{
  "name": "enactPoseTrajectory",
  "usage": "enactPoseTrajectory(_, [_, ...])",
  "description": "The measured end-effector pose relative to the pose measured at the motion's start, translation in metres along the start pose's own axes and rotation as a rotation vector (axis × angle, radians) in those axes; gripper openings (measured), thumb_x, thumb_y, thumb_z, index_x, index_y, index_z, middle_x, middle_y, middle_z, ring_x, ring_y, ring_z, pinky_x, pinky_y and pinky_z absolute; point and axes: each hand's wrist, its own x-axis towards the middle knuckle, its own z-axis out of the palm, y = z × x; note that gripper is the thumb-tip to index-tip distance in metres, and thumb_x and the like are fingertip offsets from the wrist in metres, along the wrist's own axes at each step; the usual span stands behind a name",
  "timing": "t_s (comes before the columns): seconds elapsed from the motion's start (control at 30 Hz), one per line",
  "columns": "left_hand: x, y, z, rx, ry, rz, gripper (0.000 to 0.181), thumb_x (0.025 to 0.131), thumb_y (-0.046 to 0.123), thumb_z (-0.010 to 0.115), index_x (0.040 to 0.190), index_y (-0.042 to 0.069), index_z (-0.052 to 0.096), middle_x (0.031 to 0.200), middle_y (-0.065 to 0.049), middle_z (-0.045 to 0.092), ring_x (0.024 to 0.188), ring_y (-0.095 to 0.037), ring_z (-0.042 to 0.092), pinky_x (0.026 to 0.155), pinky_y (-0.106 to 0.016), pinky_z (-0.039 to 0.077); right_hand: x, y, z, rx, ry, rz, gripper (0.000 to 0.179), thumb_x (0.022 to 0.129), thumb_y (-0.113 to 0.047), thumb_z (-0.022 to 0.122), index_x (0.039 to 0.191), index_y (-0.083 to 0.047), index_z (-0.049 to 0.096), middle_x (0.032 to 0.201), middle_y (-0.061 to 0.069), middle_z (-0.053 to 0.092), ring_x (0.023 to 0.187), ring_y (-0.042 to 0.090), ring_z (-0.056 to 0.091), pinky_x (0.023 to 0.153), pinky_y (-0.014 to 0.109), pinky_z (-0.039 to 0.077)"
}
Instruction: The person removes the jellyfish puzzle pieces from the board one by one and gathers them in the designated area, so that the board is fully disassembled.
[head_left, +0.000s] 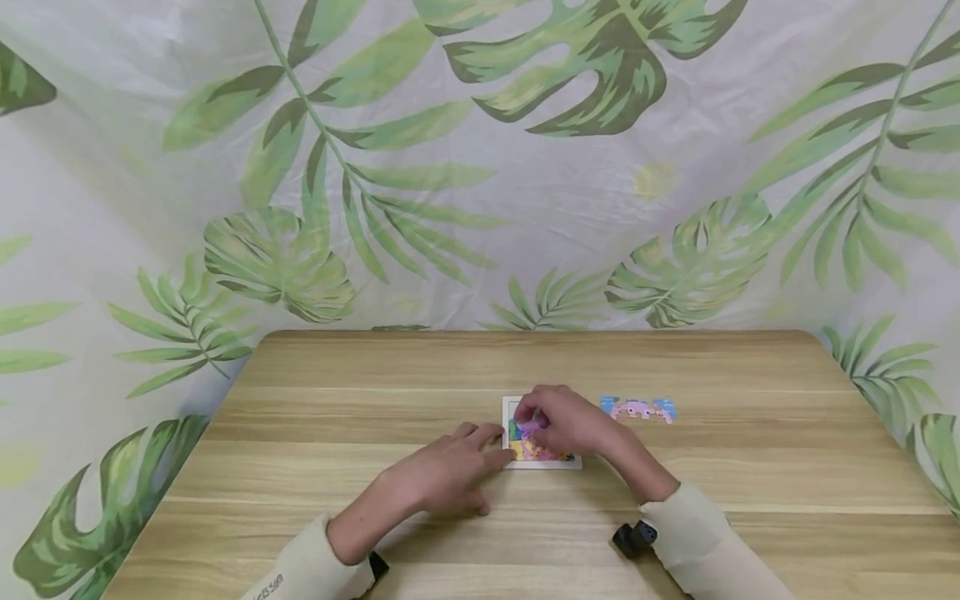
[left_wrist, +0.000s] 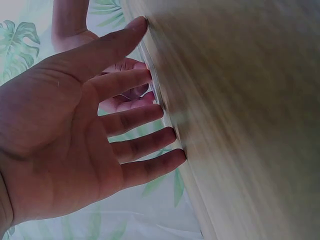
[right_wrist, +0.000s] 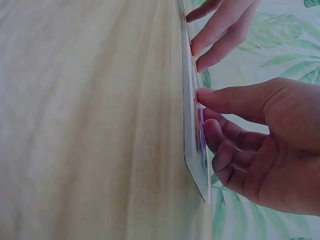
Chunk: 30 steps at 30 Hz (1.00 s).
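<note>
A small picture puzzle in a white frame lies flat on the table, its lower part filled with a colourful picture. My right hand is over it, thumb and forefinger pinching a purple puzzle piece low against the picture. In the right wrist view the right hand has its fingers curled, its tips close to the board's face; the piece is mostly hidden there. My left hand rests with straight, spread fingertips at the frame's left edge. Its palm faces the camera in the left wrist view, the left hand holding nothing.
Joined-looking loose puzzle pieces, pink and blue, lie on the table right of the frame. The wooden table backs against a leaf-patterned curtain. A black wrist device sits at the right sleeve.
</note>
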Motion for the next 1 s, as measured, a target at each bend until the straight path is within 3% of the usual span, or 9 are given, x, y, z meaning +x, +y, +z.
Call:
enactPoseTrajectory(0.4, [-0.0011,0.0056,-0.0018,-0.001,0.017,-0.014,0.072,0.090,0.031,0.088,0.155,0.023,0.059,0.166,-0.013,0.045,0.148,-0.036,0.048,0.112,-0.057,0.054,0.0016,0.0053,-0.0009,0.103,-0.035,0.016,0.031,0.091,0.005,0.076,0.121,-0.004,0.075,0.103,0.003,0.069,0.086,0.015,0.056,0.075,0.024,0.050])
enactPoseTrajectory(0.7, [-0.0014,0.0053,-0.0014,-0.025,0.013,-0.017,0.070,0.090,0.031,0.088,0.154,0.022,0.061,0.168,-0.012,0.044,0.149,-0.037,0.048,0.113,-0.057,0.053,0.0021,0.0030,0.0035,0.051,-0.028,0.008,0.038,0.090,0.010,0.069,0.126,-0.001,0.076,0.108,0.006,0.069,0.089,0.015,0.058,0.078,0.026,0.052])
enactPoseTrajectory(1.0, [-0.0007,0.0047,-0.0009,-0.032,0.006,-0.018,0.072,0.090,0.035,0.087,0.155,0.023,0.060,0.170,-0.013,0.042,0.151,-0.038,0.046,0.113,-0.061,0.052,0.0026,0.0017,0.0044,0.037,-0.001,-0.014,0.035,0.088,0.012,0.068,0.115,-0.009,0.071,0.099,0.005,0.065,0.088,0.014,0.059,0.078,0.026,0.052])
